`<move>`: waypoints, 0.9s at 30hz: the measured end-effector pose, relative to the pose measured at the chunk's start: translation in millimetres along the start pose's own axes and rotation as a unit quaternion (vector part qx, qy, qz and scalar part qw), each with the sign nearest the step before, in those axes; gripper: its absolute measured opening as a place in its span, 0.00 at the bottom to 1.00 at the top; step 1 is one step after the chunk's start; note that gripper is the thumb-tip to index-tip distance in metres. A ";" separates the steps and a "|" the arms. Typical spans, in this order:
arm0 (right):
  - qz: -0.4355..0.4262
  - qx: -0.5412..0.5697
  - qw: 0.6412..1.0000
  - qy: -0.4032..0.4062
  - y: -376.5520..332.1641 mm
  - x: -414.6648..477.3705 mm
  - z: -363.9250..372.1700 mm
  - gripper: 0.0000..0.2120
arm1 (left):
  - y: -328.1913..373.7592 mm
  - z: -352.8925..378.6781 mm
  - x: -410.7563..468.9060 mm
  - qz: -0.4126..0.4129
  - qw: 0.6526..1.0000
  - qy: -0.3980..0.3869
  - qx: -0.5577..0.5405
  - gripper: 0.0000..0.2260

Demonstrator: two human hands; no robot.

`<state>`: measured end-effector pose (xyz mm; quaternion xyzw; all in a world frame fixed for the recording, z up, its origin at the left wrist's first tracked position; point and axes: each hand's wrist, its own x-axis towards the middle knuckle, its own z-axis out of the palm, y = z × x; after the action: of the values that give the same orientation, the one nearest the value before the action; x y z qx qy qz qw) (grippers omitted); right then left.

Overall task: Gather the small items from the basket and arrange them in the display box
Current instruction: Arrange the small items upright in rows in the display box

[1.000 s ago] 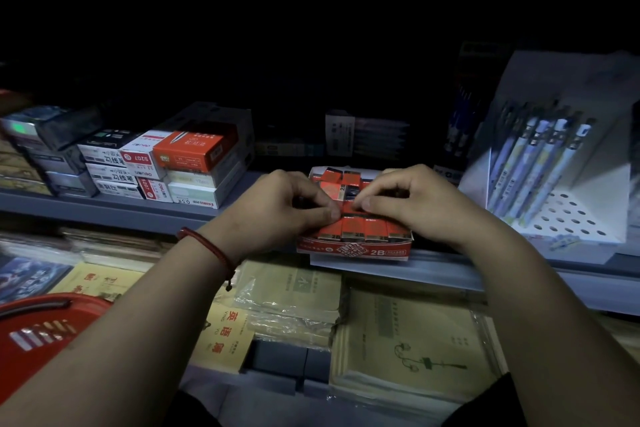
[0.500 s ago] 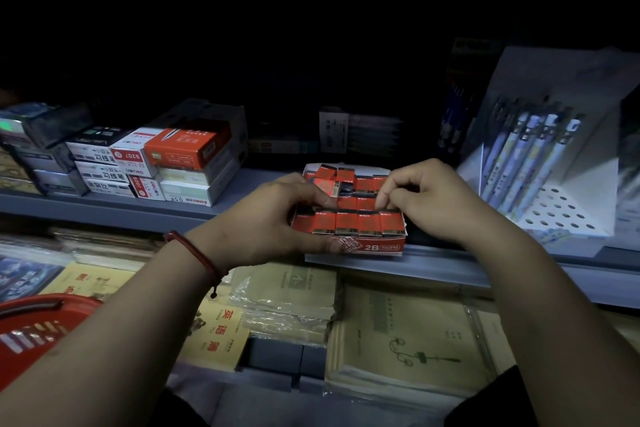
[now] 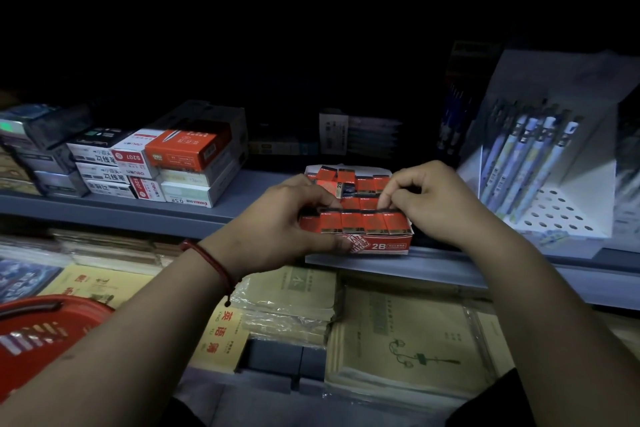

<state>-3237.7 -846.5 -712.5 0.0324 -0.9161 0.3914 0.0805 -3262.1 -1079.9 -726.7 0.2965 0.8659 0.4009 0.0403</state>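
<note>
Grip check: left hand [image 3: 277, 227] curls round display box [image 3: 384, 247] corner; right hand [image 3: 438, 206] pinches one small item [image 3: 367, 203]. Press it level with its row.

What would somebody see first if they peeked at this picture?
Right in the middle, two hands are busy at a red display box on the shelf edge: the left hand grips its left end and the right hand pinches one of the small red packs lined up inside. Then the red basket sits at the bottom left, and a white stand of pens stands at the right.
</note>
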 end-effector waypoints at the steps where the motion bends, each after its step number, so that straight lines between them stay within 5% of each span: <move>1: 0.000 -0.002 1.000 0.001 -0.1 0.4 0.2 0.18 | 0.3 -0.1 -0.1 -0.001 1.000 0.000 -0.004 0.21; 11: -0.035 -0.061 0.997 0.035 -0.6 3.7 7.1 0.17 | 4.7 -15.6 -1.0 -0.018 0.999 -0.029 0.041 0.29; 17: -0.089 -0.034 0.993 0.066 -15.4 12.1 21.6 0.08 | -8.6 -23.6 11.6 -0.003 0.991 0.120 0.057 0.10; 23: -0.069 -0.078 0.994 0.039 -20.9 23.8 39.8 0.09 | -20.0 -7.5 28.6 -0.010 0.986 0.091 0.141 0.19; 27: -0.077 -0.097 0.992 0.033 -22.5 24.1 43.7 0.04 | -19.4 -7.7 28.8 -0.015 0.987 0.109 0.118 0.11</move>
<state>-3264.0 -893.5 -722.1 0.0821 -0.9414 0.2939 0.1435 -3297.5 -1079.1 -730.6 0.2407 0.9109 0.3247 -0.0834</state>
